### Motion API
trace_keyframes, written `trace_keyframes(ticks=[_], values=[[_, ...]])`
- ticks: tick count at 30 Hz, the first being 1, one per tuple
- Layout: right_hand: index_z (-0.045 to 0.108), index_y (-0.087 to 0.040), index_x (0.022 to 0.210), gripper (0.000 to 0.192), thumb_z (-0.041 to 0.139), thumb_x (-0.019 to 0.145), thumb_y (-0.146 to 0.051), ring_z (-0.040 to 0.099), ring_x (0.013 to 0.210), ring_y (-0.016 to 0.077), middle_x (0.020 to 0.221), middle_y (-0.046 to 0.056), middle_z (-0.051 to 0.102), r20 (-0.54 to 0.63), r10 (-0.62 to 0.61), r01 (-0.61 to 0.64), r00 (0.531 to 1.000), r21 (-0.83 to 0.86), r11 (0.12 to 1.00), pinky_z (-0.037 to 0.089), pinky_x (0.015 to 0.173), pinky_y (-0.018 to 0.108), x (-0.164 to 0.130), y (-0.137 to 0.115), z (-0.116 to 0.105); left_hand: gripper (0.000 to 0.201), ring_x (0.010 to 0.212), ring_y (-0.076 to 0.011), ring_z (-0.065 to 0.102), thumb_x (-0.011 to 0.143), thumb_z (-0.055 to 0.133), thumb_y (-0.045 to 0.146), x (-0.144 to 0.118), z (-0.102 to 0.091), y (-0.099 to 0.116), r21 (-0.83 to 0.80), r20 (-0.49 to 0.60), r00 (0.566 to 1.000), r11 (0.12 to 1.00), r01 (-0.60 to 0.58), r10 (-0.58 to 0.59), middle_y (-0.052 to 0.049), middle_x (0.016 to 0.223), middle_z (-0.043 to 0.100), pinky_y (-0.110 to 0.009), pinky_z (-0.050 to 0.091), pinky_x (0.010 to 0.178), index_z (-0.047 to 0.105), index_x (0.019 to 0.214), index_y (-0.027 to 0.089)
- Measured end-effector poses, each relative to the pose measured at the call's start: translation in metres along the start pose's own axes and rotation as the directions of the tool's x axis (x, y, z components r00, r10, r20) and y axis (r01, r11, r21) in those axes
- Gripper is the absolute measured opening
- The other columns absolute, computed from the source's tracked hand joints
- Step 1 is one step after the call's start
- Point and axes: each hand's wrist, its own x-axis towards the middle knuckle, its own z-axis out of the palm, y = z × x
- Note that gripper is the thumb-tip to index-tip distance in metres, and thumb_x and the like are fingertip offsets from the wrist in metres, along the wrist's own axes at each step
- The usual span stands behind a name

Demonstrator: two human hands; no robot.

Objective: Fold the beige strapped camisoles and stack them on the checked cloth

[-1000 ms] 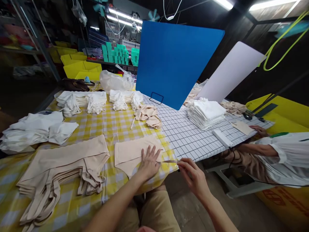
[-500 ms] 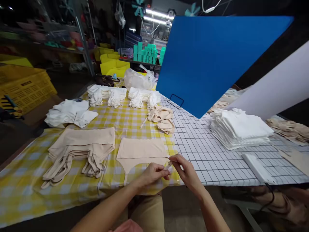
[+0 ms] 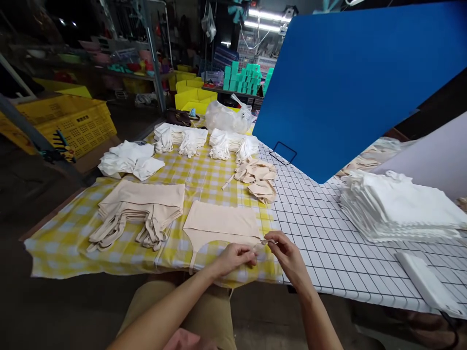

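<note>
A beige strappy top (image 3: 222, 221) lies flat on the yellow checked cloth in front of me, one strap hanging toward the table's near edge. At its lower right corner, my left hand (image 3: 236, 258) is closed in a pinch on the other strap. Just to the right, my right hand (image 3: 286, 250) pinches the same strap by its upper end, fingertips pressed together. A small shiny piece shows between the two hands, too small to make out. Left of the top lies a folded stack of beige tops (image 3: 144, 197) with their straps trailing forward.
Behind lie bundled white tops (image 3: 180, 138), a loose white pile (image 3: 129, 158) and crumpled beige garments (image 3: 257, 177). A blue board (image 3: 350, 87) leans over the grid-patterned cloth. At right are a white garment stack (image 3: 401, 204) and a white power strip (image 3: 428, 282).
The view has swung left, so the table things sit further right. Both hands keep their pinch on the strap, and the top stays in place.
</note>
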Motion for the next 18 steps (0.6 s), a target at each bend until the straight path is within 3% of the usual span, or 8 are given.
trace_keyframes(ticks=[4,9,14,18], values=[[0.063,-0.022,0.087,0.02,0.058,0.078,-0.038,0.053,0.075,0.0172,0.085,0.004,0.057,0.006,0.08,-0.08,0.997,0.097,0.992,0.043,0.064,0.027,-0.015,-0.001,0.0,0.052,0.082,-0.0172,0.06,0.071,0.062,0.051,0.005,0.01,0.013,-0.04,-0.02,0.999,0.998,-0.04,0.039,-0.008,0.09,0.065,-0.027,0.044,0.075,0.06,0.105,0.012],[0.059,-0.02,0.085,0.025,0.056,0.077,-0.043,0.05,0.065,0.0148,0.074,0.002,0.054,0.011,0.148,-0.148,0.989,0.129,0.981,0.043,0.058,0.025,-0.031,-0.008,0.005,0.043,0.056,-0.0105,0.052,0.072,0.059,0.052,0.011,0.022,0.025,-0.024,-0.031,0.999,1.0,-0.016,0.015,-0.003,0.063,0.06,-0.022,0.039,0.056,0.062,0.081,0.01],[0.059,-0.019,0.084,0.023,0.051,0.082,-0.041,0.054,0.076,0.0165,0.083,0.004,0.057,0.079,0.141,-0.141,0.987,-0.012,0.99,0.043,0.062,0.025,-0.034,-0.011,0.007,0.031,0.046,-0.0078,0.044,0.072,0.058,0.043,0.012,0.017,0.022,0.097,-0.056,0.998,0.995,0.036,-0.031,0.002,0.053,0.053,-0.019,0.033,0.047,0.058,0.072,0.012],[0.056,-0.019,0.072,0.022,0.053,0.079,-0.04,0.054,0.068,0.0164,0.073,0.003,0.057,0.03,0.149,-0.141,0.988,-0.171,0.975,0.041,0.058,0.026,-0.025,-0.003,0.013,0.021,0.042,-0.0075,0.044,0.075,0.053,0.033,0.015,0.011,0.019,0.266,-0.063,0.995,0.96,0.09,-0.076,0.004,0.05,0.05,-0.018,0.031,0.044,0.058,0.071,0.013]])
